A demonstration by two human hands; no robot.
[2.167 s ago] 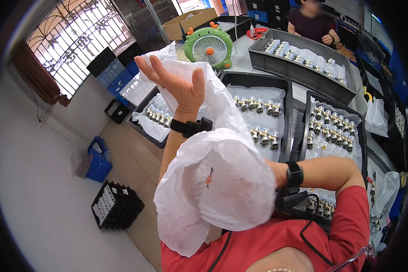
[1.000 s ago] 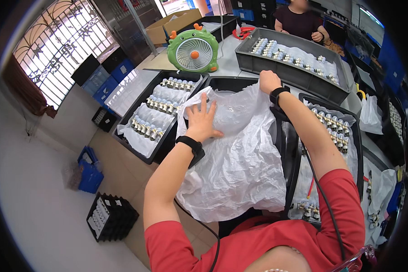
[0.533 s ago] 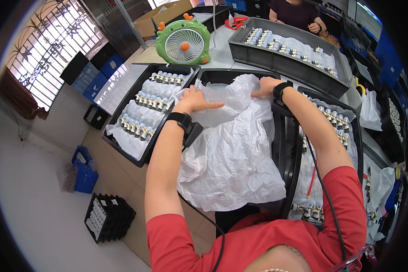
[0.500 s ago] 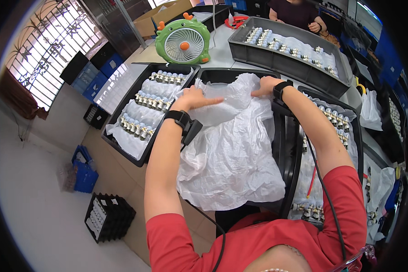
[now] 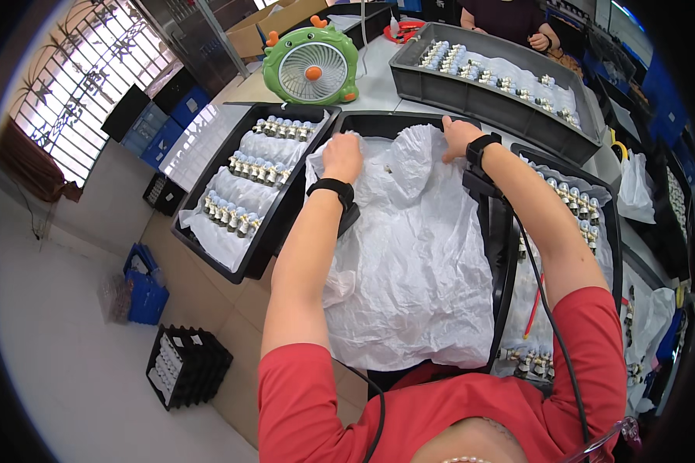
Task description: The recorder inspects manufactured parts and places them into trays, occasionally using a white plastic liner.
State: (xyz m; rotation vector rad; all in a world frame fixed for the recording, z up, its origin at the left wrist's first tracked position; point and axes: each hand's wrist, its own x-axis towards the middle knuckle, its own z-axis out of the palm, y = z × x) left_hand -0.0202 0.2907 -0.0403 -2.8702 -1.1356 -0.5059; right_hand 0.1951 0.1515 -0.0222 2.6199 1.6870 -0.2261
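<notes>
We see a large sheet of crumpled white tissue-like paper (image 5: 413, 270) draped over a long black plastic tray (image 5: 409, 118), hiding most of it, with the near edge hanging toward the wearer's red shirt (image 5: 455, 417). The left hand (image 5: 344, 157) is curled closed on the paper's far left corner, near the tray's far end. The right hand (image 5: 462, 140) is at the tray's far right corner, beside a raised fold of the paper; its thumb and fingers stand apart at their tips, but we cannot tell whether any paper is pinched between them.

To the left we find a second black plastic tray (image 5: 264, 251), lined in white, bearing three rows of small brass-coloured parts with pale domed tops (image 5: 259, 171). To the right lies a third black plastic tray (image 5: 616, 247) with more such parts and a thin red stick (image 5: 533, 309) — partly behind the right arm. Beyond them we see a green animal-shaped fan (image 5: 313, 73) and a deep grey plastic crate (image 5: 471, 100) — and, behind the crate, another person in a dark top (image 5: 506, 15)
</notes>
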